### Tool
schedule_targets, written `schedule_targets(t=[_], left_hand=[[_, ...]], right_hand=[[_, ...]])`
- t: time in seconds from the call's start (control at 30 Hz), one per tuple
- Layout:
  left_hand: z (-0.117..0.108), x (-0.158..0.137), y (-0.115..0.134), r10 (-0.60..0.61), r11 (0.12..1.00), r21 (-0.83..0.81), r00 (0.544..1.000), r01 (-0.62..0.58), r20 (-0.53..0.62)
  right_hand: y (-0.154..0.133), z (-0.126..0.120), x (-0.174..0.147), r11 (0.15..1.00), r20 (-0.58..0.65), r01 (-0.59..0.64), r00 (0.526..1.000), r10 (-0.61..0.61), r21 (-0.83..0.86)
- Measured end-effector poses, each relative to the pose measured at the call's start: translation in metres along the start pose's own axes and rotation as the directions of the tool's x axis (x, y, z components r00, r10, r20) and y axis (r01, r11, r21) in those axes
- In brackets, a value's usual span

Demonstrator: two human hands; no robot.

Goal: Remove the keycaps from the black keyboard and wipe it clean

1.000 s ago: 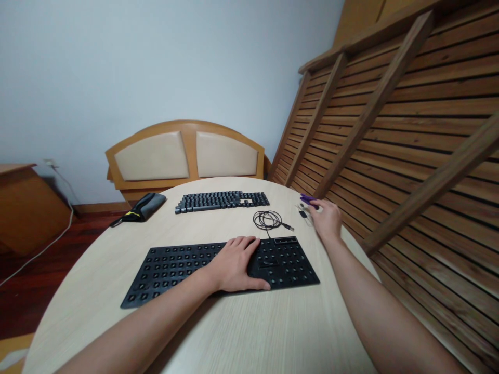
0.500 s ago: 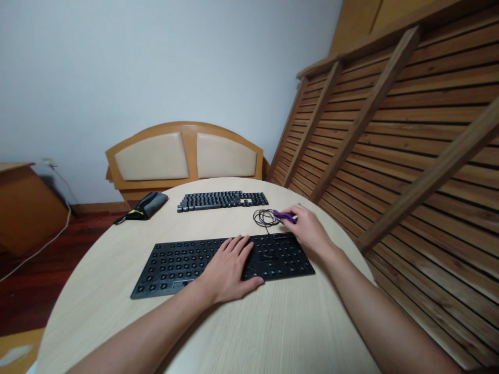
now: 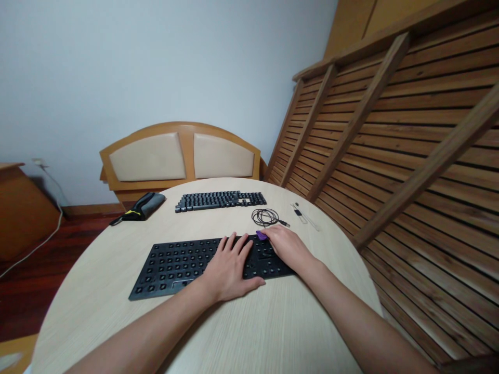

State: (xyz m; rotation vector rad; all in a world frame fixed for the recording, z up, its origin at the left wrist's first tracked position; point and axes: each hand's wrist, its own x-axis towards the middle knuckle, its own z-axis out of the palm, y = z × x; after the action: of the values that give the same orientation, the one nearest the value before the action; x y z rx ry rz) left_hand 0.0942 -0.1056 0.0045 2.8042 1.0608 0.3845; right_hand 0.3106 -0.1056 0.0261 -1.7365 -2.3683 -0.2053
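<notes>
A black keyboard (image 3: 171, 265) with its keycaps off lies across the near part of the table, bare switches showing. My left hand (image 3: 228, 270) rests flat on its middle, fingers spread, thumb past the front edge. Pinched in my right hand (image 3: 286, 244) is a small purple cloth (image 3: 261, 235), at the keyboard's upper right part; my fingers hide most of the cloth. Behind the keyboard sits its coiled black cable (image 3: 265, 217), the plug pointing right. Farther back, the loose dark keycaps (image 3: 210, 200) are laid out in keyboard order.
A black and grey pouch (image 3: 146, 206) with a yellow stripe lies at the table's left edge. Thin wire tools (image 3: 304, 214) lie on the right. The round wooden table (image 3: 273, 332) stands near a headboard (image 3: 148, 158) and a leaning slatted wooden panel (image 3: 390, 156).
My right hand has moved left and nearer with the purple cloth, from beside the cable onto the keyboard. The wire tools on the right have come into sight. My left hand stays put.
</notes>
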Motion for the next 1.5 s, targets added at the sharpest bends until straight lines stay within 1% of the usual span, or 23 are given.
schedule_targets(t=[0.13,0.3,0.6,0.77,0.9,1.03,1.13,1.23,1.37,1.5], left_hand=[[-0.001,0.001,0.002,-0.02,0.999,0.032,1.0,0.02,0.0],[-0.001,0.001,0.004,-0.045,0.997,0.069,0.999,0.045,0.002],[-0.003,0.001,0.006,-0.05,0.996,0.075,0.999,0.05,0.0],[-0.003,0.001,0.006,-0.049,0.996,0.08,0.999,0.05,-0.005],[0.0,0.001,0.004,-0.038,0.996,0.085,0.999,0.038,-0.006],[0.002,0.001,0.002,-0.026,0.997,0.07,0.999,0.028,-0.026],[0.002,0.001,0.002,-0.024,0.997,0.069,0.999,0.025,-0.024],[0.002,0.001,0.002,-0.027,0.997,0.078,0.999,0.029,-0.019],[0.002,0.001,0.003,-0.031,0.995,0.092,0.999,0.032,-0.01],[0.001,0.001,0.003,-0.042,0.995,0.093,0.999,0.042,0.0]], right_hand=[[-0.018,-0.005,0.005,0.993,0.035,-0.09,0.995,0.092,-0.073],[-0.032,-0.005,0.003,0.973,0.025,-0.199,0.979,0.203,-0.118],[-0.043,-0.013,-0.007,0.97,0.026,-0.201,0.978,0.207,-0.139],[-0.044,-0.013,-0.012,0.967,0.002,-0.21,0.977,0.212,-0.146],[-0.04,-0.01,-0.018,0.96,-0.059,-0.245,0.969,0.239,-0.136],[-0.027,-0.007,-0.017,0.951,-0.152,-0.288,0.951,0.271,-0.108],[-0.015,0.0,-0.012,0.971,-0.194,-0.238,0.954,0.23,-0.019],[-0.008,0.009,-0.006,0.983,-0.177,-0.166,0.968,0.176,0.072],[-0.005,0.016,-0.001,0.984,-0.137,-0.146,0.978,0.159,0.099],[-0.005,0.012,0.001,0.986,-0.106,-0.139,0.983,0.149,0.097]])
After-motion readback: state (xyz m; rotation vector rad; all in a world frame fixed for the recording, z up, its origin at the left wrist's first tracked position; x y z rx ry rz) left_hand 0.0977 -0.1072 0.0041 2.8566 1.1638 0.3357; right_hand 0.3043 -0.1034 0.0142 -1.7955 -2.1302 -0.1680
